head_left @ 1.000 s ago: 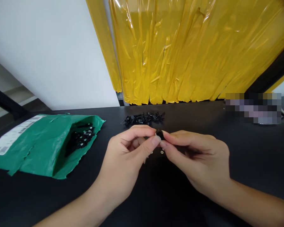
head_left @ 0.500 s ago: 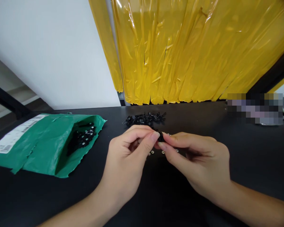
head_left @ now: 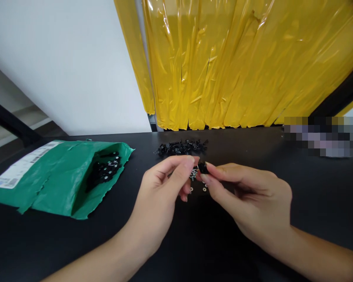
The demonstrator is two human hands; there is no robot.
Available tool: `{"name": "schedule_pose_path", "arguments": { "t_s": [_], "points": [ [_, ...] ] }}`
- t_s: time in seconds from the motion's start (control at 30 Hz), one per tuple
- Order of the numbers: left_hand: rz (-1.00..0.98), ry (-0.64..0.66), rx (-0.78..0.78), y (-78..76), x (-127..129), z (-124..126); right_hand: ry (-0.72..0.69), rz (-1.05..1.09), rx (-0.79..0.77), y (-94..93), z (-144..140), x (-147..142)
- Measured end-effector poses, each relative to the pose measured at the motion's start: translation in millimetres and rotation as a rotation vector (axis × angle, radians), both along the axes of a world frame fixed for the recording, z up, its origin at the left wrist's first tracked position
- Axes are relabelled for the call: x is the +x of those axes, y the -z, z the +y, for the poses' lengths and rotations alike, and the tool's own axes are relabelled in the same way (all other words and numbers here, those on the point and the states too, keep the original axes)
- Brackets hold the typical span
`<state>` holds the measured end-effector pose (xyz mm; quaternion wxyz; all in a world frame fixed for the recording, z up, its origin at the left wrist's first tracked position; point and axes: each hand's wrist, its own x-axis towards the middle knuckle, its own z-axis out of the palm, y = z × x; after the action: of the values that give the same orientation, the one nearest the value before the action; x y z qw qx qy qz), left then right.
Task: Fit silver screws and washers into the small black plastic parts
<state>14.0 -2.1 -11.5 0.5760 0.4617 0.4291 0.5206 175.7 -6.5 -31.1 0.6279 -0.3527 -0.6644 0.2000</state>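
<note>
R hand (head_left: 254,194) pinches blk part (head_left: 203,168); L hand (head_left: 160,197) pinched just beside, hold unclear. Pcs (head_left: 107,171) in bag (head_left: 55,182) prob. done; pile (head_left: 182,147) + washers (head_left: 204,189) prob. left.

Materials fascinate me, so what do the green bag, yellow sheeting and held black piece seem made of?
Green bag: probably plastic film, slightly shiny, creased. Yellow sheeting: likely glossy plastic, showing bright streaks and wrinkles. Black piece: perhaps plastic; too small to tell.

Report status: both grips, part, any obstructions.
Right grip pinching small black part. Left grip closed alongside, contents unclear. Loose washers on tabletop below, apparently not blocking.
</note>
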Motion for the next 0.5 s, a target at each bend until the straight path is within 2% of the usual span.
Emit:
{"name": "schedule_pose_path", "arguments": {
  "t_s": [0.27, 0.5],
  "points": [
    [0.171, -0.039, 0.2, -6.2, 1.9, 1.8, -0.046, 0.005, -0.017, -0.1, -0.3, -2.6],
    [0.147, 0.0, 0.178, -4.4, -1.3, 1.2, -0.056, -0.005, -0.075, -0.4, -2.0, -2.3]
  ]
}}
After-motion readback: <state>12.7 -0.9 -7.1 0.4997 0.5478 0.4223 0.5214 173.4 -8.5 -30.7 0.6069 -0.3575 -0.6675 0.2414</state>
